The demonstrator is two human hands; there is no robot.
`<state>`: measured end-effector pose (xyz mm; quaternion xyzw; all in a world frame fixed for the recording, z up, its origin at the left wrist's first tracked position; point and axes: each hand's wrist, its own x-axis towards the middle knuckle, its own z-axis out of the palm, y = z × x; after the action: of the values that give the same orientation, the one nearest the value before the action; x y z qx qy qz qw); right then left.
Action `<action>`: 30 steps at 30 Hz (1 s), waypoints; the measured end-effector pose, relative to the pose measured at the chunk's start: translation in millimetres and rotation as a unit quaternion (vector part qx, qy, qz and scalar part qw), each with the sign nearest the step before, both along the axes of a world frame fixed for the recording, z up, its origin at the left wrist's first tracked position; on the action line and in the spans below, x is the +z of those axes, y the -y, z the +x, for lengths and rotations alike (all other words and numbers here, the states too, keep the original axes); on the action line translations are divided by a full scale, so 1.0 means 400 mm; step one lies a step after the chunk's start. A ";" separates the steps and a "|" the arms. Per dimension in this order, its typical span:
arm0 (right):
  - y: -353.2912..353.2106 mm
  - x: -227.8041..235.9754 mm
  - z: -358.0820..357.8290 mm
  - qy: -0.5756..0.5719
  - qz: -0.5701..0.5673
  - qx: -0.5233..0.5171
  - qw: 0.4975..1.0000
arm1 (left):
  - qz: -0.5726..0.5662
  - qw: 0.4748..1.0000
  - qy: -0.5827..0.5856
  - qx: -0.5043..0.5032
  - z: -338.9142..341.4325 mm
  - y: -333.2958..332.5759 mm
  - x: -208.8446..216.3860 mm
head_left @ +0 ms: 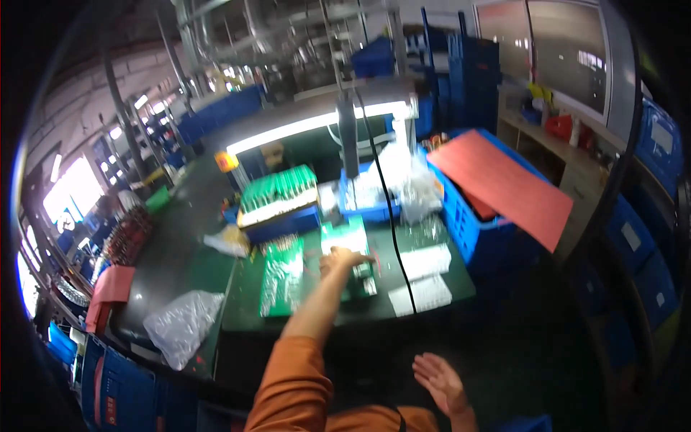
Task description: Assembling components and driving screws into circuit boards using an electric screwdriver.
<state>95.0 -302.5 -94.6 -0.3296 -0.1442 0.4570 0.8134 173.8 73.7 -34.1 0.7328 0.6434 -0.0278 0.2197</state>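
My left hand (343, 260) reaches forward over the table, on or just above a green circuit board (361, 286). Its thumb points to the right; the other fingers are bent and blurred, so their grip cannot be made out. Left of it lies another green circuit board (282, 277), flat on the dark green table top (241, 302). My right hand (440, 381) hangs low in front of the table edge, open, with nothing in it. Behind the boards, a row of green circuit boards (279, 189) stands packed on a blue bin (284, 225).
A lit tube lamp (317, 124) spans the back, and a black cable (392, 216) hangs across the table. White paper sheets (421, 294) lie at right, beside a blue crate (461, 223) topped by a red sheet (507, 183). A clear plastic bag (183, 324) lies at left.
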 end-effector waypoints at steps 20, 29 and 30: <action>-0.183 0.085 -0.068 0.114 -0.087 0.118 0.983 | 0.216 0.835 0.404 -0.303 -0.327 0.088 0.001; -0.332 0.011 -0.164 0.198 -0.113 0.219 0.949 | 0.167 0.688 0.678 -0.198 -0.709 0.152 0.079; -0.346 0.005 -0.172 0.206 -0.114 0.219 0.947 | 0.178 0.691 0.679 -0.170 -0.728 0.145 0.057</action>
<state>26.1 -164.0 -92.7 -0.4672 -0.3240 0.5596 0.6030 -117.5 15.8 -11.2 0.6743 0.1757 0.5557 0.4534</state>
